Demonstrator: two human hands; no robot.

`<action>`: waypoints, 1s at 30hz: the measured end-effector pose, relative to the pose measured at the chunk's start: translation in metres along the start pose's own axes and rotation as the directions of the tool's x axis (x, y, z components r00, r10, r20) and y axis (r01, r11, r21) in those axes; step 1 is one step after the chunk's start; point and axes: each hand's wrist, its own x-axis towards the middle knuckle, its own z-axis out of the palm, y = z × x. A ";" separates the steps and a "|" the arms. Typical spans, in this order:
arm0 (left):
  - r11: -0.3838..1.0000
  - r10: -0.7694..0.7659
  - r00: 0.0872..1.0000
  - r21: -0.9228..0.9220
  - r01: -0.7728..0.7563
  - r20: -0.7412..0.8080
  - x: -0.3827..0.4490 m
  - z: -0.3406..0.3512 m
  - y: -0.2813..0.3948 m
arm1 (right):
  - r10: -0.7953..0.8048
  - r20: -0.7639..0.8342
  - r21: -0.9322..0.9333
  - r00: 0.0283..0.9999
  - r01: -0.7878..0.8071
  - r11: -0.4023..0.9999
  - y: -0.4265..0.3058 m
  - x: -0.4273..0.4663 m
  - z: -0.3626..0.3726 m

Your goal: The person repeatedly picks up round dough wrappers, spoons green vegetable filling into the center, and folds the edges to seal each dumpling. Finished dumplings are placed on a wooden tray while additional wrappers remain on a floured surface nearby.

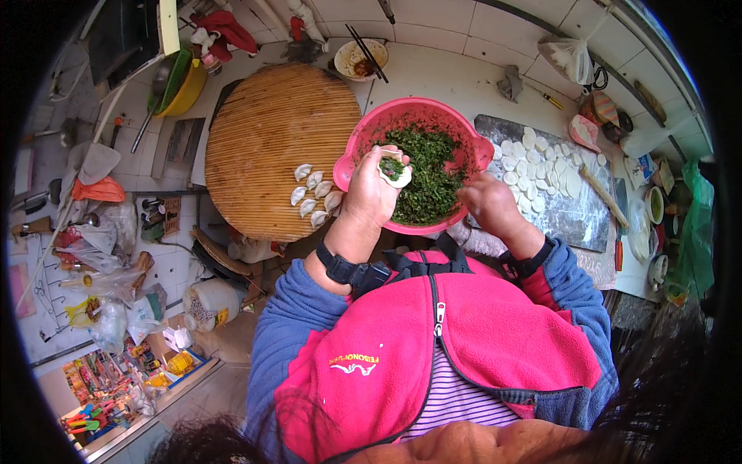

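Observation:
My left hand [371,188] cups a round dumpling wrapper [396,178] with green filling [392,166] on it, above the left part of a pink plastic basin [406,104]. Chopped greens [420,180] lie in the basin. My right hand [490,203] is over the basin's right rim, fingers curled; whether it holds something small I cannot tell. Several folded dumplings [307,207] rest on the round slatted tray [278,127] left of the basin. To the right, many flat dough wrappers [536,171] lie on a floured dark board [585,226].
A rolling pin [604,196] lies across the board's right part. Behind the basin stands a bowl [353,53] with chopsticks [367,52] across it. Scissors [597,78] and a plastic bag [571,58] hang at the back right. A yellow basin [190,90] hangs at the left wall.

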 end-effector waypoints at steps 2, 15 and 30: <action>0.997 -0.079 0.996 -0.011 0.080 0.050 -0.007 0.009 0.004 | -0.113 0.103 0.000 0.988 0.114 0.993 0.001 -0.002 -0.002; 0.977 -0.215 0.901 0.088 0.196 0.377 -0.035 0.059 -0.006 | -0.014 -0.358 0.259 0.933 0.114 0.959 -0.054 0.048 -0.045; 0.567 0.061 0.848 0.681 -0.463 0.526 -0.046 0.067 -0.006 | 0.333 -0.356 0.544 0.873 -0.096 0.834 -0.060 0.047 -0.045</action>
